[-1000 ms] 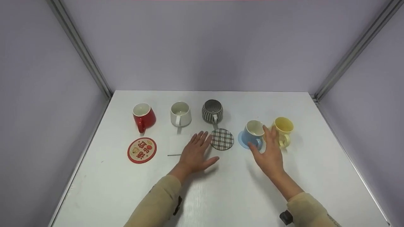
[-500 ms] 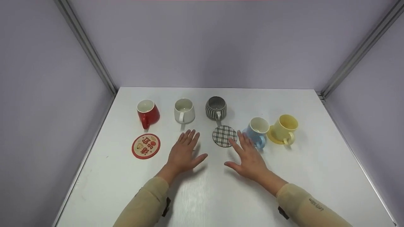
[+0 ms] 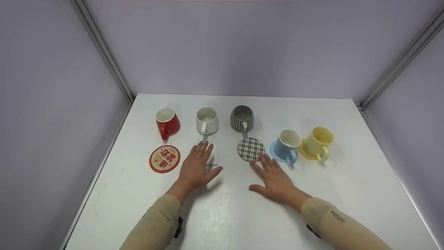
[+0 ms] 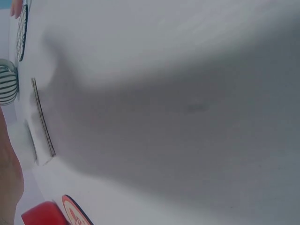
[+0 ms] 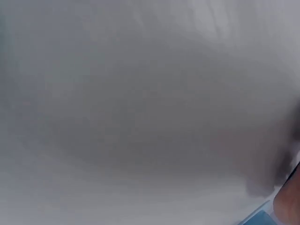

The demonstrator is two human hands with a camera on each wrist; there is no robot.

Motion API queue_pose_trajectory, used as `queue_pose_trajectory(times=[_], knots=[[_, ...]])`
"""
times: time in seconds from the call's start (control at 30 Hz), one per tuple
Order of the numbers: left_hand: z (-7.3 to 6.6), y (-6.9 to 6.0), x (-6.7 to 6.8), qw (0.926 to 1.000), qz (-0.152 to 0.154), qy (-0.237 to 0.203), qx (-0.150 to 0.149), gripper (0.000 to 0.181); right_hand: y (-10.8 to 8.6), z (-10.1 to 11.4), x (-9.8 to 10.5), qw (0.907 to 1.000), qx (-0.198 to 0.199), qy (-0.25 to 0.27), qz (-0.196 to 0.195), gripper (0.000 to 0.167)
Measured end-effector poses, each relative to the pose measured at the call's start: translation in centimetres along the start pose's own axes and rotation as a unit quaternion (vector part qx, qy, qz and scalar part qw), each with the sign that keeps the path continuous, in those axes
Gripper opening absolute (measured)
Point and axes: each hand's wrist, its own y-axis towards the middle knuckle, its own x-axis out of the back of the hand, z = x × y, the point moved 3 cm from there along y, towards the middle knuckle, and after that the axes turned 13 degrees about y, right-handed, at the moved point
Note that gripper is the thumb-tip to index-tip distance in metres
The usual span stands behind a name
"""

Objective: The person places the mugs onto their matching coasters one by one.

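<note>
The left hand (image 3: 194, 169), fingers straight, partly hides the white coaster (image 3: 213, 157) and, sliding, might skew it. The right hand (image 3: 275, 180), fingers spread, overlaps the plaid coaster (image 3: 250, 148) in view; sweeping rightward could knock the blue mug (image 3: 285, 149).

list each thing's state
red mug, upright, off coaster
white mug, upright, off coaster
gray striped mug, upright, off coaster
blue mug, upright on blue coaster
yellow mug, upright on yellow coaster
red-rimmed coaster, flat, bare
plaid coaster, flat, no mug
white coaster, flat, partly hidden
left hand, holding nothing
right hand, holding nothing
</note>
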Motion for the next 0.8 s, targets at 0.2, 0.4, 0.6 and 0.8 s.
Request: queue_pose_trajectory(times=[0.2, 0.4, 0.6, 0.8], knots=[[0.3, 0.5, -0.1, 1.0, 0.002, -0.005, 0.007, 0.093, -0.2, -1.0, 0.1, 0.9999, -0.005, 0.008, -0.001, 0.093], [-0.2, 1.5, -0.2, 0.9995, -0.003, -0.029, 0.009, 0.091, -0.4, -2.0, -0.1, 0.9997, -0.012, 0.02, -0.001, 0.093], [-1.2, 3.2, -0.1, 0.9945, -0.003, -0.1, 0.031, 0.087, -0.5, -2.3, -0.6, 0.9996, 0.001, 0.016, -0.024, 0.09], [-2.5, 5.4, 0.3, 0.9791, 0.001, -0.193, 0.065, 0.081, -0.5, -2.3, -1.0, 0.9984, 0.018, 0.024, -0.047, 0.087]])
